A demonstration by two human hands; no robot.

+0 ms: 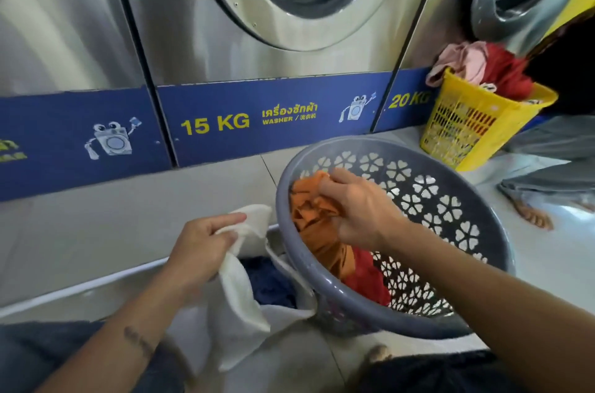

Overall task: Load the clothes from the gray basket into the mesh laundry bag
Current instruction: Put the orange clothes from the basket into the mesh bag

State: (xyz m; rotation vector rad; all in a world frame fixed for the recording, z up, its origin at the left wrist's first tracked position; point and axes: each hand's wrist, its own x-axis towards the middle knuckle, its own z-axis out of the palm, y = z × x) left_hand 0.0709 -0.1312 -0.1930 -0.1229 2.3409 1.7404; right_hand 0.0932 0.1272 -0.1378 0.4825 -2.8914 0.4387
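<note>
The gray basket (476, 215) with flower-shaped holes lies tilted toward me on the floor. Inside it are an orange garment (309, 215) and a red garment (367, 280) lower down. My right hand (357, 209) grips the orange garment at its top, inside the basket. The white mesh laundry bag (238, 299) stands just left of the basket, and a dark blue garment (270, 283) shows in its mouth. My left hand (199, 247) grips the bag's rim and holds the opening up.
Steel washers with a blue band (225, 122) marked 15 KG stand straight ahead. A yellow basket (476, 122) heaped with pink and red clothes sits at the back right. Another person's foot (531, 215) and trouser leg are right of the gray basket.
</note>
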